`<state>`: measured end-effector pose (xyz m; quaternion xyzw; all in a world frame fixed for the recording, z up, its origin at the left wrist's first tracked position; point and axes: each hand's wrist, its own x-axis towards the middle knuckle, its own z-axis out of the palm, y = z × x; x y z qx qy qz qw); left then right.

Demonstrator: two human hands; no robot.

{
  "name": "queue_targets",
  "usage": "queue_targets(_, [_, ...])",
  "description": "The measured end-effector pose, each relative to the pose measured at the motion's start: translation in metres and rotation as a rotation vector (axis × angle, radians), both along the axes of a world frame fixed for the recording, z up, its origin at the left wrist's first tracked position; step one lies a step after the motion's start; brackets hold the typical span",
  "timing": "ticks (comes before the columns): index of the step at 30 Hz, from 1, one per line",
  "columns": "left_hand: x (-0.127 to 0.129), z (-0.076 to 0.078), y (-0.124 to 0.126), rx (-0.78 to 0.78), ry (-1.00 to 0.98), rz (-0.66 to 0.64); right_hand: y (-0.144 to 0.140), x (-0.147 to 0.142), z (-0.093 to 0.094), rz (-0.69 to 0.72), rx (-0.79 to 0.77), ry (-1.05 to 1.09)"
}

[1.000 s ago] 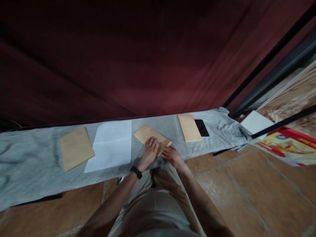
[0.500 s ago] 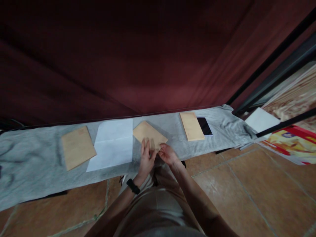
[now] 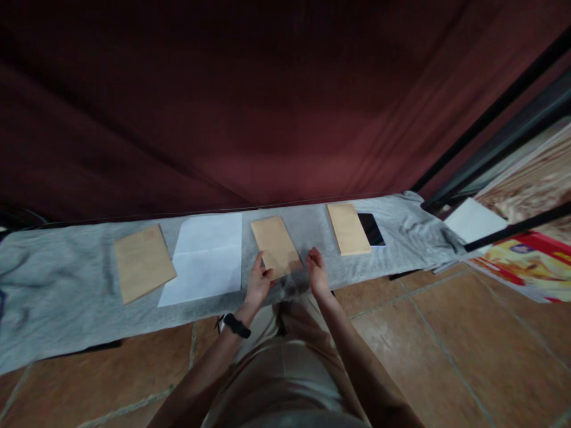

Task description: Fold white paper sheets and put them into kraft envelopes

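Left hand (image 3: 259,283) sits at the near-left corner of the middle tan paper envelope (image 3: 275,246), fingertips touching its edge. Right hand (image 3: 317,272) is just beside the envelope's near-right corner, fingers loosely spread; can't tell if it actually touches. Hands are apart, one each side, neither clamped on anything. Black wristband (image 3: 235,326) on the left wrist.

Envelope lies flat on the wrinkled grey cloth (image 3: 57,297), roughly centre, long axis pointing away from the person, slightly skewed.

Neighbours: creased white paper sheet (image 3: 205,259) just left of it, close but apart. Further left, a wider tan envelope (image 3: 143,261). To the right, well apart, a narrow tan envelope (image 3: 348,228) with a black phone (image 3: 371,229) touching its far side.

Judgement on handling: the step looks like squaring the envelope on the cloth. Light fingertip pressure on both near corners should do it; pushing hard likely bunches the soft cloth and drags the white sheet. Keep palms off so the paper doesn't crease. Watch the left edge, since clearance to the sheet is small.
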<state>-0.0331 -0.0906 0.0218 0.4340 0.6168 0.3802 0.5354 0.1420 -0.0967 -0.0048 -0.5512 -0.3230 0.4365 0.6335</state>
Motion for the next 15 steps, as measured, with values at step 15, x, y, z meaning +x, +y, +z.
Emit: queue_targets(15, [0.007,0.002,0.021,0.650,1.038,-0.452,-0.044,0.006,0.009,0.474,0.270,-1.222])
